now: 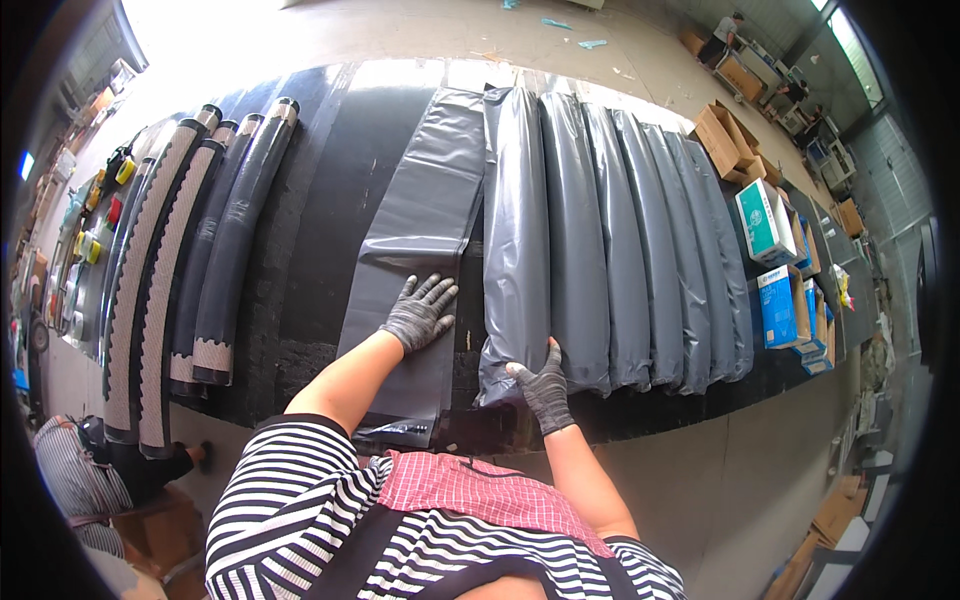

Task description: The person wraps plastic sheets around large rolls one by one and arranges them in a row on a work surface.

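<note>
My left hand, in a grey glove, lies with fingers spread on a flat grey plastic bag. The bag stretches away from me across the black table. To its right is a roll wrapped in grey plastic. My right hand, also gloved, grips the near right corner of this roll, thumb and forefinger apart on the plastic. Its other fingers are partly hidden. Several more wrapped rolls lie side by side to the right.
On the left lie several unwrapped dark and beige rolls, with tape rolls beyond them. Open cardboard boxes, a green-and-white box and blue boxes stand at the right end. Someone in stripes is at the lower left.
</note>
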Motion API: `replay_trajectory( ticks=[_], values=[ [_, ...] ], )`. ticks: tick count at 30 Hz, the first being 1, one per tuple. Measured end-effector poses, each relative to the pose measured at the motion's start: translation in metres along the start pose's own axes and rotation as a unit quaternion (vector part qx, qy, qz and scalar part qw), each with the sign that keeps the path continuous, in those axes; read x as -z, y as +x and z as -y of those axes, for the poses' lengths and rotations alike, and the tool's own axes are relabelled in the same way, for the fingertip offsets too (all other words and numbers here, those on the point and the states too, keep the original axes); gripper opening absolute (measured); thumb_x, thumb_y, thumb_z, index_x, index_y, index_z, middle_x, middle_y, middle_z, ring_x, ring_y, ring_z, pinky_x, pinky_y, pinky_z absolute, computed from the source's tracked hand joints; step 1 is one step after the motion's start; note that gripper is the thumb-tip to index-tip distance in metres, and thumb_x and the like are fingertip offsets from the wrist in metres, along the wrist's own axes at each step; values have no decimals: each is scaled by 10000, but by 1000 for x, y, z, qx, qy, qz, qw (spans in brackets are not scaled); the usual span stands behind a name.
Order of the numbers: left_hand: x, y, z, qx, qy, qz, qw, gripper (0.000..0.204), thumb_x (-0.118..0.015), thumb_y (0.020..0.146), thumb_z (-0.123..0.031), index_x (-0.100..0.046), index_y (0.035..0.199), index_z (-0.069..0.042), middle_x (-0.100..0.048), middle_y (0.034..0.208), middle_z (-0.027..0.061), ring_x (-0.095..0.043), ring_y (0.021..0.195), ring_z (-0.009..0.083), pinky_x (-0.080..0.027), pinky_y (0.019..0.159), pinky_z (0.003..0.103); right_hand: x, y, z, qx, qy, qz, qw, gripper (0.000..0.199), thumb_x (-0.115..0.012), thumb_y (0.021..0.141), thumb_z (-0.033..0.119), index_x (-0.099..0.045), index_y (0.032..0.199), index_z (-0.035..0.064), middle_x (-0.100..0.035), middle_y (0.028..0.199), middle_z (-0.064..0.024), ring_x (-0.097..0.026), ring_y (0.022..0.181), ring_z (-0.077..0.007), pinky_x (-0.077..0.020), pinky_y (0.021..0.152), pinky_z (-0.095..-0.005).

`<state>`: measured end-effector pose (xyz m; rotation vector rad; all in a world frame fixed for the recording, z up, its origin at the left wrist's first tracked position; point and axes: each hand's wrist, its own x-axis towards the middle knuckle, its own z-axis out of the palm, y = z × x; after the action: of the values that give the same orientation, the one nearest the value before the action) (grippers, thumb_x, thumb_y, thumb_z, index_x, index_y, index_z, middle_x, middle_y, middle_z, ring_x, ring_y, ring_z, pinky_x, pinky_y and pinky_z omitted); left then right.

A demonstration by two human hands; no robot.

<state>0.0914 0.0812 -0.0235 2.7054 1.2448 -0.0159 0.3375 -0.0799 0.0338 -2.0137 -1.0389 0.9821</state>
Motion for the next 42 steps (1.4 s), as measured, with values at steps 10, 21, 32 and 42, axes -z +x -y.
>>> replay_trajectory(
  ticks=[10, 21, 32, 42],
  values=[
    [-10, -120, -25, -188, -65, 36, 979, 719, -597, 888, -509, -378, 1499, -199, -310, 1572, 91, -207, 1494, 327, -159, 1132, 660, -26, -8, 16, 257, -372, -209, 867, 892, -794, 740, 329, -378, 1456, -1, -475, 1390, -286, -478, 1287, -403, -342, 1137, -452],
    [281, -280, 91, -99, 7, -36, 994, 558, -620, 890, -411, -537, 1335, -86, -581, 1278, 145, -528, 1250, 316, -385, 1077, 475, -222, -49, 44, 155, -477, 11, 865, 732, -613, 868, 538, -424, 1472, 169, -301, 1582, -96, -255, 1466, -302, -304, 1117, -559],
    [480, -420, -7, -349, -121, -118, 922, 544, -585, 906, -343, -516, 1347, -31, -586, 1282, 162, -529, 1257, 291, -365, 1119, 431, -221, -42, -14, 264, -435, -50, 859, 721, -576, 863, 566, -451, 1461, 184, -352, 1561, -94, -276, 1453, -320, -255, 1122, -570],
    [448, -437, -38, -275, -233, -118, 925, 603, -512, 885, -367, -493, 1349, 18, -556, 1330, 193, -501, 1294, 282, -342, 1134, 408, -231, -15, -45, 334, -374, -78, 862, 720, -525, 864, 600, -468, 1453, 188, -366, 1553, -94, -281, 1448, -329, -225, 1119, -588]
  ],
)
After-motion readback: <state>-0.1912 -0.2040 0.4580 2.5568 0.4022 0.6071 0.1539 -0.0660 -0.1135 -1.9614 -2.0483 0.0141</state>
